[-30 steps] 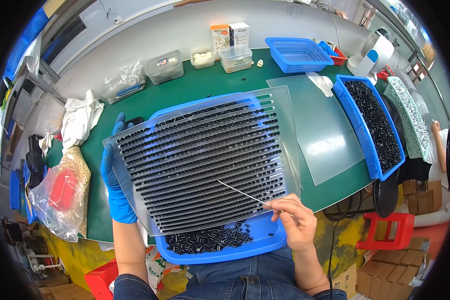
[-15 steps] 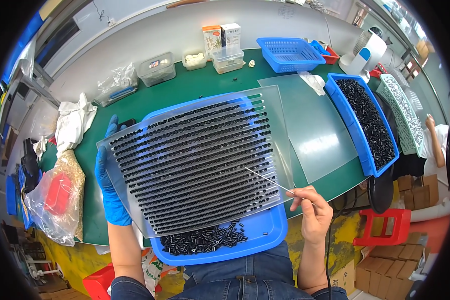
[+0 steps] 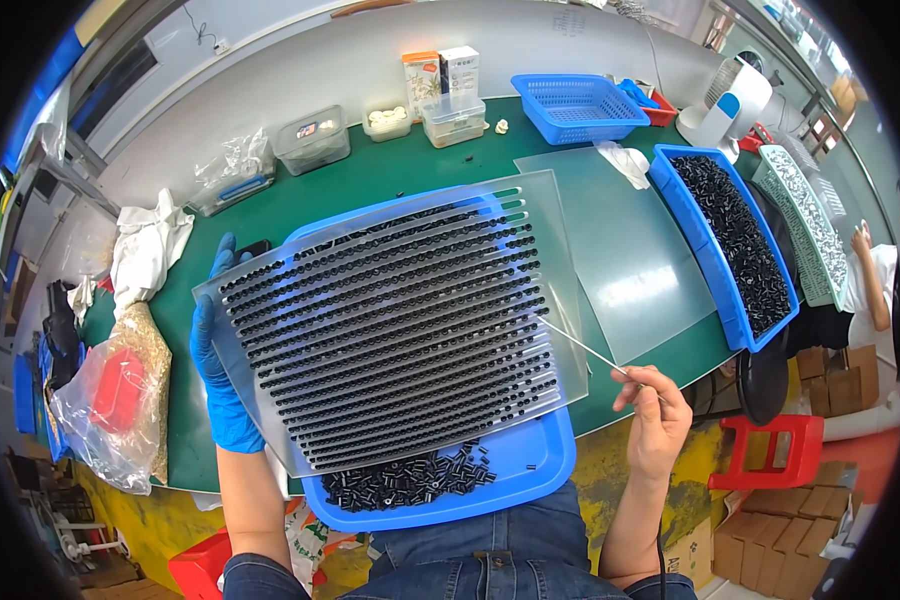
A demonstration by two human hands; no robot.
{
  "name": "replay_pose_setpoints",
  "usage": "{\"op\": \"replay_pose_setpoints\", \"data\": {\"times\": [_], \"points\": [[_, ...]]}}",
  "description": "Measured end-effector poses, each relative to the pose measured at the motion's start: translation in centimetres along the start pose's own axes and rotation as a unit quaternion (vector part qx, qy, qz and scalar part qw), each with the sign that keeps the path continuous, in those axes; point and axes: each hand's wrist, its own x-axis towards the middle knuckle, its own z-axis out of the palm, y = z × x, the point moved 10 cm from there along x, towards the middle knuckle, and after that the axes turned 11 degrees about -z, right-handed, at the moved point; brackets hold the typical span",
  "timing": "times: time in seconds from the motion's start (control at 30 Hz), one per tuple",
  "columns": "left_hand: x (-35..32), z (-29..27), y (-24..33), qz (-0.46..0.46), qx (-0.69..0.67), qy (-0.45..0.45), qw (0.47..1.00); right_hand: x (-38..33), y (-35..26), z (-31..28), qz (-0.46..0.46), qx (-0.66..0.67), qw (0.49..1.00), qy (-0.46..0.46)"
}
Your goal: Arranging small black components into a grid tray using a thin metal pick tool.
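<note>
My left hand (image 3: pixel 226 390), in a blue glove, grips the left edge of a clear slotted plate (image 3: pixel 562 240). Rows of small black tubular pieces (image 3: pixel 390 325) fill most of the slots. The plate lies tilted over a blue tray (image 3: pixel 547 468), and loose black pieces (image 3: pixel 410 482) show in the tray below its near edge. My bare right hand (image 3: pixel 656 425) pinches a thin metal rod (image 3: pixel 588 350) beyond the plate's right side. The rod's tip reaches over the right ends of the middle rows.
To the right lie a clear sheet (image 3: pixel 645 300) and a long blue bin (image 3: pixel 735 322) of black pieces. A pale green basket (image 3: pixel 808 230) stands beyond it. Along the back are a blue basket (image 3: pixel 580 108) and clear containers (image 3: pixel 313 140). A plastic bag (image 3: pixel 95 400) sits left; a red stool (image 3: pixel 767 450) stands lower right.
My right hand and the rod have moved to the right, taking the tip from the middle of the rows to their right ends. The plate and my left hand stay nearly still.
</note>
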Motion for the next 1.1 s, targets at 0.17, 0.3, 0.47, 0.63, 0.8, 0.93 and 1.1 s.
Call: {"op": "replay_pose_setpoints", "data": {"times": [0.17, 0.3, 0.47, 0.63, 0.8, 0.93, 1.1], "points": [[0.4, 1.1, -0.9, -0.030, -0.015, -0.031, 0.999, -0.2, -0.9, 0.8, -0.009, 0.031, 0.999, 0.020], [0.6, 0.9, -1.1, -0.042, -0.027, -0.038, 0.998, -1.1, -1.4, 5.0, -0.010, 0.031, 0.999, -0.037], [0.8, -0.4, -0.9, -0.020, -0.008, -0.036, 0.999, -2.6, -3.2, 13.1, -0.126, -0.102, 0.964, -0.211], [0.7, 0.1, -1.0, -0.014, -0.005, -0.036, 0.999, -2.9, -3.9, 15.6, -0.153, -0.109, 0.957, -0.222], [0.5, 0.0, -1.0, -0.021, -0.014, -0.031, 0.999, -2.5, -2.9, 14.3, -0.086, -0.102, 0.974, -0.182], [0.6, 0.4, -0.9, -0.014, 0.008, -0.039, 0.999, -2.0, -3.1, 12.5, -0.100, -0.104, 0.975, -0.171], [0.6, 0.3, -0.9, -0.015, 0.008, -0.036, 0.999, -1.8, -2.5, 10.3, -0.063, -0.071, 0.988, -0.124]]}}
